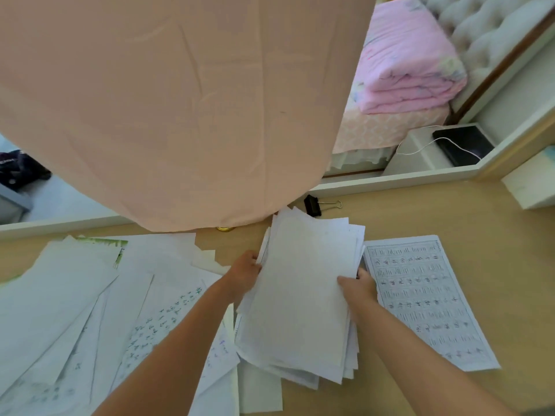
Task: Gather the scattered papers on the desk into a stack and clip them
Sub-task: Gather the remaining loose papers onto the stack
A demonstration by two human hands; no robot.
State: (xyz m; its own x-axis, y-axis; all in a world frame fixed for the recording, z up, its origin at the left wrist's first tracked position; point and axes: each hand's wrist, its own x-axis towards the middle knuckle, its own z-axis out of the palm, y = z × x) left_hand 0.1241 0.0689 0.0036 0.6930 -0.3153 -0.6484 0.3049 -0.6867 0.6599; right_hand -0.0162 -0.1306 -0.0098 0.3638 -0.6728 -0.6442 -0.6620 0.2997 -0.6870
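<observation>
With left hand [244, 273] and right hand [359, 285] curled round its opposite long edges, holds the paper stack [303, 289] toward the desk's [450, 211] far edge, likely to square it, with loose sheets [90, 295] ungathered toward the left edge, printed sheet [420, 298] just right, binder clip [313, 205] waiting beyond.

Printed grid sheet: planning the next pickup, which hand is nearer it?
Right. The right hand grips the paper stack beside the printed grid sheet; the left hand holds the stack's opposite edge, farther away.

One binder clip [313, 205], one gathered stack [303, 295], perhaps ten loose sheets [75, 295].
</observation>
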